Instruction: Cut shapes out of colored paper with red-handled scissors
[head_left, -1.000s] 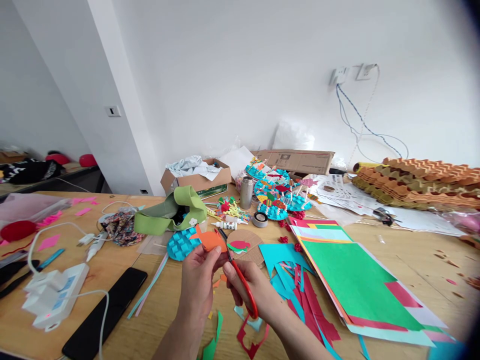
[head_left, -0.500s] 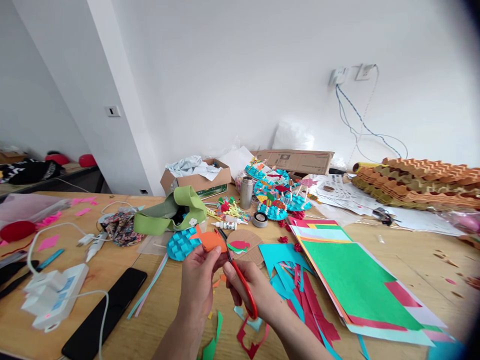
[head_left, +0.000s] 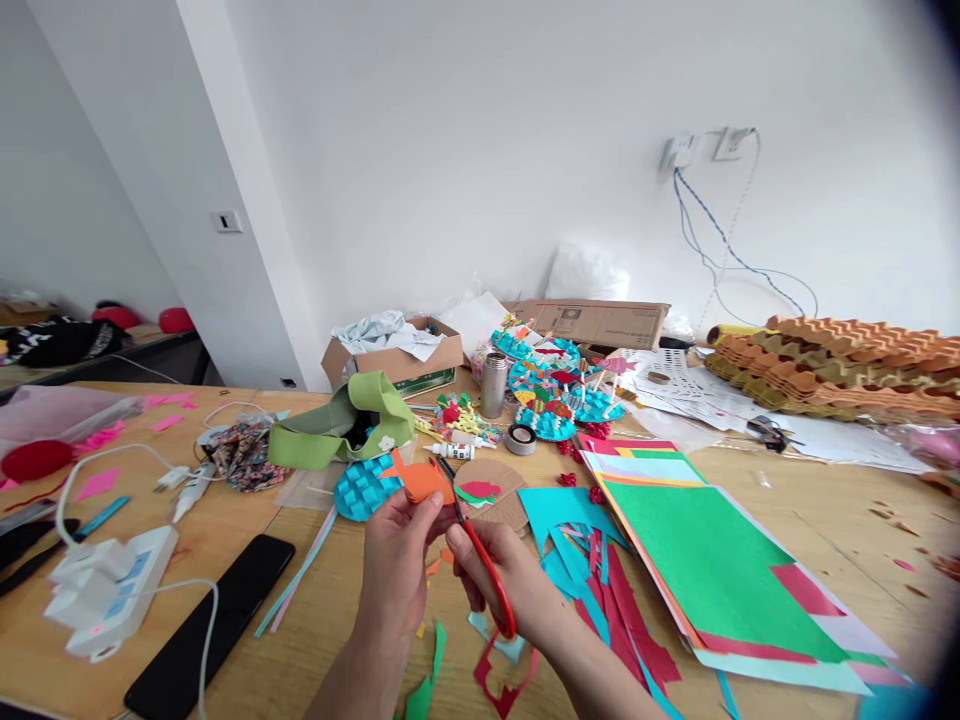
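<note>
Between the thumb and fingers of my left hand (head_left: pixel 405 545) is an orange paper fish (head_left: pixel 421 480), its tail pointing up and left. My right hand (head_left: pixel 501 570) is closed around red-handled scissors (head_left: pixel 489 565), whose dark blades lie along the fish's right edge. Beyond the hands are a blue woven paper disc (head_left: pixel 361 490) and a round cardboard piece (head_left: pixel 506 490) bearing red and green paper shapes (head_left: pixel 478 491). Below the hands lie a red paper offcut (head_left: pixel 504 690) and a green scrap (head_left: pixel 426 680).
To the right, coloured paper sheets (head_left: pixel 720 560) lie beside blue and red strips (head_left: pixel 600 590). A black phone (head_left: pixel 214 620) and a white power strip (head_left: pixel 135 590) are at left. Farther back stand a metal bottle (head_left: pixel 493 385), a green felt bag (head_left: pixel 304 440) and egg trays (head_left: pixel 840 370).
</note>
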